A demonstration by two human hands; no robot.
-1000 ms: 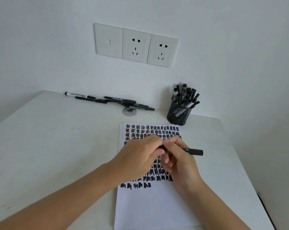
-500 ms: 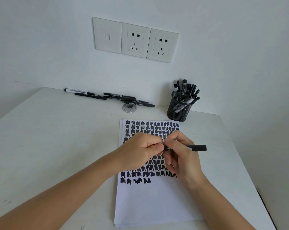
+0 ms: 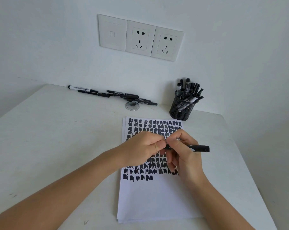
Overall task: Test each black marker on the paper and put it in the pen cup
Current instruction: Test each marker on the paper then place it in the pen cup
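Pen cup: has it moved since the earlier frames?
No. The pen cup still stands just past the paper's far right corner, below the wall sockets; only the head camera's view has shifted.

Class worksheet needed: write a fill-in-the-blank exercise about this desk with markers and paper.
The left hand and right hand both grip one black marker above the scribbled white ___.
The black mesh pen cup stands to the ___ of the loose markers lying by the wall.
The wall carries ___ white socket plates.
Missing: paper; right; three.
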